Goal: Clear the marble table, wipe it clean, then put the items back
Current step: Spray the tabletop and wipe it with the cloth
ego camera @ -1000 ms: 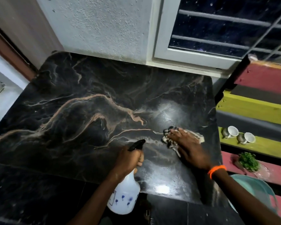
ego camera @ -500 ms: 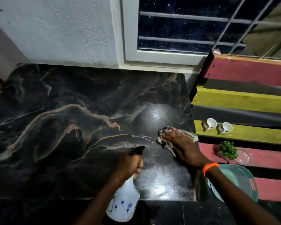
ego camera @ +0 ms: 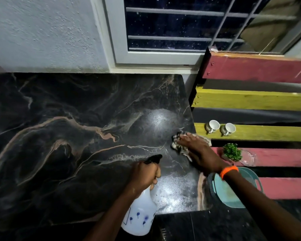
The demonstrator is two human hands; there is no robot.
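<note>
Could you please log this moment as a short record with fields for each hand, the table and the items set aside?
left hand: gripping the white spray bottle by its black trigger head
right hand: pressed flat on a cloth near the table's right edge
marble table: cleared; wet sheen at the right side
set aside on painted slat bench: two cups, small green plant
below bench: teal basin

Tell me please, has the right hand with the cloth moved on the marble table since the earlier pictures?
Yes. The right hand and cloth slid rightward, away from the pink vein, reaching the marble table's right edge.
</note>
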